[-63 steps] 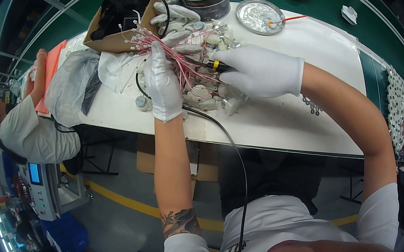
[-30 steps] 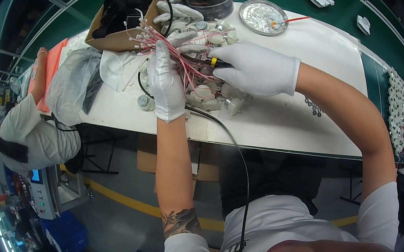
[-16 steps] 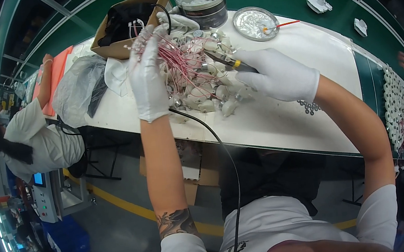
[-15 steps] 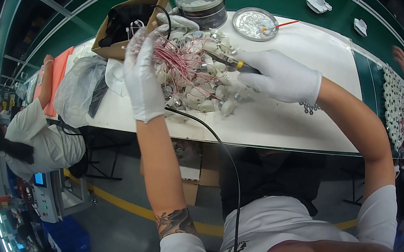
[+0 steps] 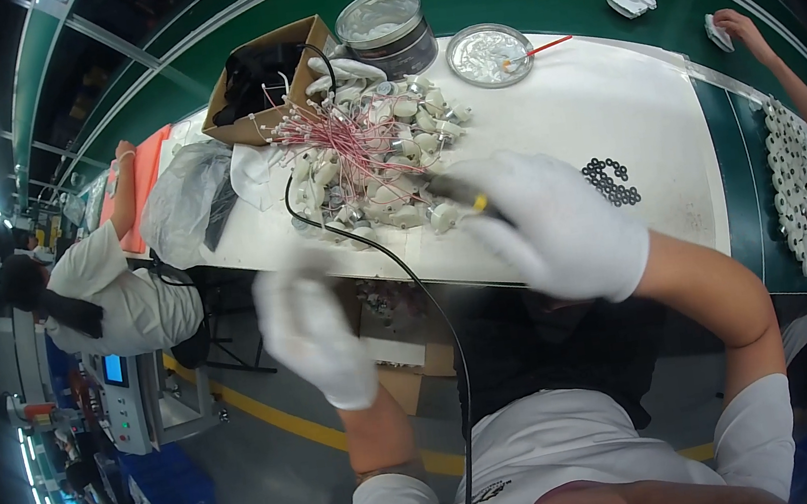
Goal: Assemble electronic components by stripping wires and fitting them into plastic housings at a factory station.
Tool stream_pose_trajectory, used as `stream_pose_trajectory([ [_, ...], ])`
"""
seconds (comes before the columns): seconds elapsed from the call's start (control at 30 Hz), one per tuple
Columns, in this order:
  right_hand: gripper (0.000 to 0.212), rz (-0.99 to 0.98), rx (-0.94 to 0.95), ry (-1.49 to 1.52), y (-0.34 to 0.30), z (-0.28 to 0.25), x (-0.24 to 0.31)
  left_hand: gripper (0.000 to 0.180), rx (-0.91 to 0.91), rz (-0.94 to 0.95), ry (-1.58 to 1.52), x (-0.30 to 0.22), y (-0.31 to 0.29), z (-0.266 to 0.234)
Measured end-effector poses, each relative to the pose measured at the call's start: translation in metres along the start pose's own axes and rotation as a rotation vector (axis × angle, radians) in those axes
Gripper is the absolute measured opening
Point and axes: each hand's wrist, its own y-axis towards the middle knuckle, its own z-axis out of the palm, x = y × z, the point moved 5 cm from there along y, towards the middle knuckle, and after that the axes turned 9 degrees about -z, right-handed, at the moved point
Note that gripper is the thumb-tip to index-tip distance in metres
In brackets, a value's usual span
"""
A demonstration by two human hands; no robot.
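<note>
My right hand point(image 5: 567, 227), in a white glove, is closed on pliers point(image 5: 454, 190) with a yellow mark on the handle. Their jaws are smeared by motion, close to the right side of a heap of white round parts point(image 5: 391, 193) with metal pieces. A bundle of thin red and white wires point(image 5: 334, 140) with white connectors lies across that heap. My left hand point(image 5: 307, 329), also white-gloved, hangs at the table's near edge, left of the black cable point(image 5: 372, 241). Motion blurs its fingers, so whether anything is in them cannot be made out.
Behind the heap stand a cardboard box point(image 5: 317, 36) with black material and a tin point(image 5: 404, 50). A round dish of whitish paste point(image 5: 471, 62) holds a red stick point(image 5: 550, 46). Small dark rings point(image 5: 608, 181) lie rightward. A co-worker's hand point(image 5: 733, 25) touches a white piece.
My left hand has come away from the wire bundle, back toward my body. My right hand has moved nearer with the pliers. At far right, another person's hand has reached a white piece.
</note>
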Motion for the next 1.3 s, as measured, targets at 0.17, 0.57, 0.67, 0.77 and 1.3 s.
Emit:
stream_pose_trajectory([
  [0.17,0.065,-0.137,-0.072,-0.365,0.007,0.024,0.044,0.034,0.146,0.027,-0.033,-0.015,-0.042,0.056],
  [0.57,0.066,-0.154,-0.093,-0.053,-0.01,0.002,0.027,0.025,0.006,-0.255,-0.317,-0.019,-0.02,0.059],
  [0.67,0.056,-0.202,-0.109,-0.03,-0.029,-0.027,0.018,0.026,-0.217,-0.264,-0.349,0.013,0.013,0.007],
  [0.77,0.037,-0.126,-0.066,-0.132,-0.052,-0.041,-0.02,0.025,-0.338,-0.299,-0.405,0.084,0.064,-0.045],
  [1.3,0.026,0.166,0.226,-0.213,-0.042,0.023,-0.097,0.055,-0.211,-0.259,0.299,0.15,0.111,-0.005],
])
